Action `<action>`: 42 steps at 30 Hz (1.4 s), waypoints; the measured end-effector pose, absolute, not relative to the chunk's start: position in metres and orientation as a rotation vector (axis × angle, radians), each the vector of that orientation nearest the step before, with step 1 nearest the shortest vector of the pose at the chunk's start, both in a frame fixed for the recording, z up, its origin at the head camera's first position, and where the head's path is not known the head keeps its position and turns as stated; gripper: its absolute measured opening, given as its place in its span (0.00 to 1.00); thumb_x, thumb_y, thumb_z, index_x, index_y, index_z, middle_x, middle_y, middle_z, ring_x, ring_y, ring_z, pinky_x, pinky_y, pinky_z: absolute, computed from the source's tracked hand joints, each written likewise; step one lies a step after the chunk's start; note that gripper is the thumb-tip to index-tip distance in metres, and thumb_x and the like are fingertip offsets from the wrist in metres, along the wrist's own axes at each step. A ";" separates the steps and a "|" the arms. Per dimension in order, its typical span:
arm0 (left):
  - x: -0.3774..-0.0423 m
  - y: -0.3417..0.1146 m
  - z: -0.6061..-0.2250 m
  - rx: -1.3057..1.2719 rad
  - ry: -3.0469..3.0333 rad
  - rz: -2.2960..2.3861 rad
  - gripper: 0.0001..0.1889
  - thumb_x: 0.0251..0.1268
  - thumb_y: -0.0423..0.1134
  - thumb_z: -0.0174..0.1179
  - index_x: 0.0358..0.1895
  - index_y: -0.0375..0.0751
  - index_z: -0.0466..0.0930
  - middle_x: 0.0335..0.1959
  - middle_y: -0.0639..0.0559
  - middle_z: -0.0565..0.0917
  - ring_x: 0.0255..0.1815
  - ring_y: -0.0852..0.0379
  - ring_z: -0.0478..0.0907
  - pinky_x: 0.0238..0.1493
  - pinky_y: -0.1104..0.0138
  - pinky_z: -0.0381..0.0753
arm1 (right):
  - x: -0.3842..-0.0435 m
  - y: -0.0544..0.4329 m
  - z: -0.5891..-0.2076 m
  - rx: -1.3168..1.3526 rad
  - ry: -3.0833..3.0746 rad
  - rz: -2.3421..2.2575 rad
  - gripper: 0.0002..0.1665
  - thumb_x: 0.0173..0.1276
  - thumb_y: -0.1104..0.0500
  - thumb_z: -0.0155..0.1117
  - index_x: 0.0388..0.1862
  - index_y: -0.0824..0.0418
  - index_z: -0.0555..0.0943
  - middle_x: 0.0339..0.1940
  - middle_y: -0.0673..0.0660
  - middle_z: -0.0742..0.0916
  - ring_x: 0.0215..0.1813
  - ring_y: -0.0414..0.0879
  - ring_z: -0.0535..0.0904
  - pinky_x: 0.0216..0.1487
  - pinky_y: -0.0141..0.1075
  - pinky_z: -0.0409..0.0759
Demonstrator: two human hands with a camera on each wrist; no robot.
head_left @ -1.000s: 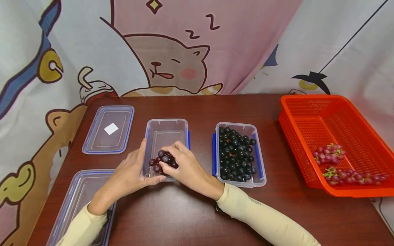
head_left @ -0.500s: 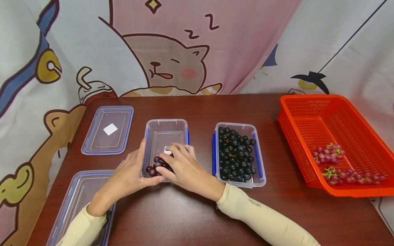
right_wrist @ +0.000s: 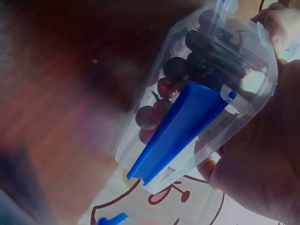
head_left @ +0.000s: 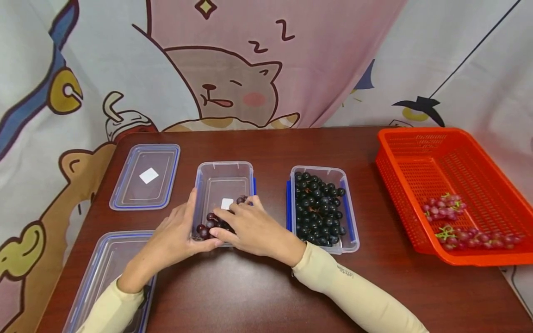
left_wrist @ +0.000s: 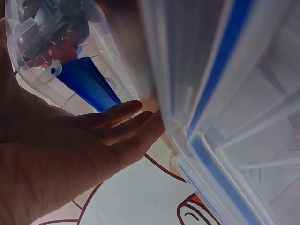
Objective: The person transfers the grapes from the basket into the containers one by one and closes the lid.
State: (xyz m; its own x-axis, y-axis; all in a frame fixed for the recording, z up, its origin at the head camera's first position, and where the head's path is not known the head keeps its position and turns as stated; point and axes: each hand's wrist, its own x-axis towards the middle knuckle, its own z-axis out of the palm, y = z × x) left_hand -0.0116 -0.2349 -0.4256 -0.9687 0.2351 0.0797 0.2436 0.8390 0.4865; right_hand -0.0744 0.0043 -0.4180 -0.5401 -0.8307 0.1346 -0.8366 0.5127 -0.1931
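Observation:
In the head view a clear plastic food container [head_left: 222,169] with a blue latch on its right side stands mid-table. Dark purple grapes [head_left: 204,231] lie in its near end, with another grape visible by the far fingers. My left hand [head_left: 170,236] braces the near left corner, fingers straight along the left wall and thumb along the near rim. My right hand [head_left: 254,226] rests over the grapes, fingers spread inside the container and partly hiding them. The right wrist view shows grapes [right_wrist: 150,117] through the container wall, behind the blue latch [right_wrist: 183,131].
A second container [head_left: 350,231] full of black grapes [head_left: 316,208] stands to the right. Beyond it, a red basket [head_left: 395,199] holds two bunches of pink grapes [head_left: 479,239]. Clear lids with blue seals, a small one [head_left: 145,194] and a larger one [head_left: 104,259], lie left.
The right hand has let go of the dark grapes and spread its fingers lower over them. The grapes now lie deeper in the near end, and a white label shows. The left hand stays put.

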 end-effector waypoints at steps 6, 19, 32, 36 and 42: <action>-0.012 -0.235 -0.424 -0.377 -3.005 -0.794 0.73 0.56 0.67 0.79 0.88 0.30 0.40 0.73 0.19 0.72 0.72 0.24 0.73 0.62 0.29 0.75 | -0.072 0.004 -0.423 1.481 -2.681 0.445 0.30 0.90 0.38 0.51 0.74 0.55 0.82 0.55 0.54 0.88 0.58 0.49 0.83 0.67 0.52 0.67; -0.011 -0.234 -0.423 -0.358 -3.030 -0.770 0.74 0.55 0.68 0.79 0.88 0.29 0.39 0.73 0.18 0.71 0.72 0.23 0.72 0.63 0.29 0.74 | -0.077 0.009 -0.428 1.328 -2.757 0.553 0.36 0.87 0.33 0.52 0.77 0.57 0.78 0.78 0.65 0.75 0.83 0.62 0.63 0.78 0.64 0.57; -0.016 -0.232 -0.425 -0.388 -3.029 -0.790 0.74 0.57 0.69 0.78 0.89 0.30 0.38 0.76 0.19 0.68 0.74 0.23 0.70 0.65 0.29 0.73 | -0.074 0.018 -0.424 1.425 -2.721 0.411 0.31 0.88 0.35 0.51 0.69 0.55 0.82 0.54 0.53 0.87 0.63 0.51 0.79 0.78 0.60 0.60; -0.017 -0.232 -0.424 -0.393 -3.036 -0.787 0.74 0.57 0.69 0.78 0.89 0.30 0.37 0.76 0.19 0.68 0.74 0.22 0.69 0.66 0.28 0.72 | -0.072 0.021 -0.422 1.445 -2.683 0.481 0.30 0.88 0.37 0.53 0.70 0.56 0.82 0.59 0.55 0.84 0.65 0.52 0.77 0.77 0.59 0.61; -0.015 -0.233 -0.421 -0.392 -3.031 -0.748 0.74 0.56 0.68 0.79 0.88 0.27 0.40 0.75 0.18 0.69 0.73 0.21 0.71 0.65 0.29 0.73 | -0.069 0.026 -0.414 1.434 -2.660 0.611 0.31 0.88 0.39 0.55 0.73 0.59 0.79 0.72 0.63 0.78 0.75 0.57 0.71 0.76 0.61 0.60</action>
